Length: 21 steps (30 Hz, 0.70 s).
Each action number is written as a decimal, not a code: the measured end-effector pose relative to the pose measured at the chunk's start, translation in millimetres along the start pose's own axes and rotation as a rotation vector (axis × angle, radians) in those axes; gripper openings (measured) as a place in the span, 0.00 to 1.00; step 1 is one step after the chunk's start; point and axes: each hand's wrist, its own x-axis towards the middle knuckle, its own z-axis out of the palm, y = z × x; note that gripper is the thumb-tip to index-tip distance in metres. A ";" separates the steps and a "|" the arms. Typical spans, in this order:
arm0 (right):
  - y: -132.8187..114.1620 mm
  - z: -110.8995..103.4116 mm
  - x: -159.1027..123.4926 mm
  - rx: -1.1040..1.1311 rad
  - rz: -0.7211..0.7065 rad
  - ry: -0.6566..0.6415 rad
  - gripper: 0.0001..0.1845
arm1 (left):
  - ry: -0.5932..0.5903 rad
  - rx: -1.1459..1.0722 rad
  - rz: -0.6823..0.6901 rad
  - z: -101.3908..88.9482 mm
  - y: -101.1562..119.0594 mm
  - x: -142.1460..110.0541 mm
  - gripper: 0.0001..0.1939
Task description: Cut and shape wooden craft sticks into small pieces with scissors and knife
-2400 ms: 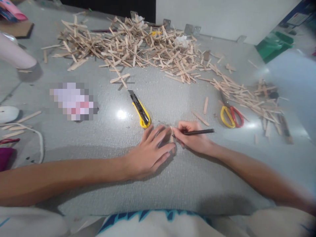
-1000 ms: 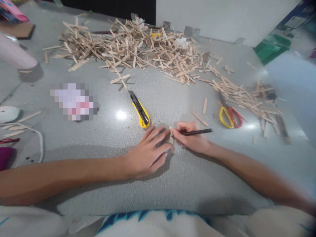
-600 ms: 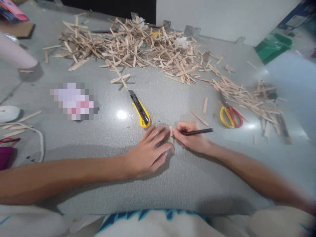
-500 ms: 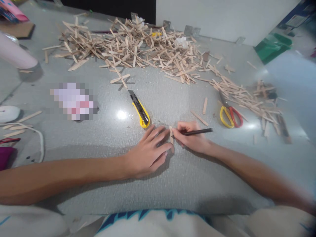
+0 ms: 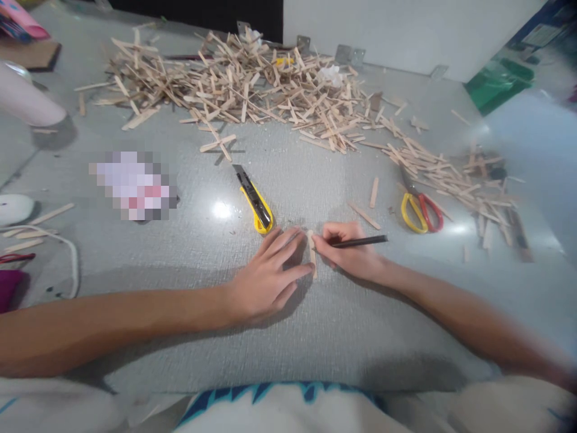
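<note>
My right hand (image 5: 349, 246) is closed around a dark pencil (image 5: 360, 242), which slants with its back end to the right. Its fingertips rest at a short wooden craft stick (image 5: 312, 255) that lies upright in view on the table. On the stick's left side is my left hand (image 5: 274, 273), palm down with fingers spread. The left thumb touches the stick's lower part, and the fingertips lie near its upper end. Just beyond the left fingers lies a yellow and black box cutter (image 5: 255, 199), blade pointing away. The pencil's tip is hidden by the right fingers.
A large heap of craft sticks (image 5: 243, 87) spreads along the back of the grey table (image 5: 252, 361). Scissors (image 5: 421, 210) with yellow and red handles lie to the right, near two loose sticks (image 5: 364, 215). On the left are a blurred-out object (image 5: 133, 183) and a white mouse (image 5: 15, 208).
My left hand has shifted slightly left, with its thumb a little higher, so more of the stick shows. My right hand has barely moved.
</note>
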 end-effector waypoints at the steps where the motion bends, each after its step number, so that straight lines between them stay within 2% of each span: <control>1: 0.0 -0.1 -0.1 0.004 0.000 -0.003 0.27 | 0.004 0.000 0.000 0.3 -0.3 -0.4 0.18; 21: -0.1 -0.8 0.0 -0.037 0.005 -0.001 0.28 | 0.028 0.027 0.005 -0.3 1.5 2.0 0.17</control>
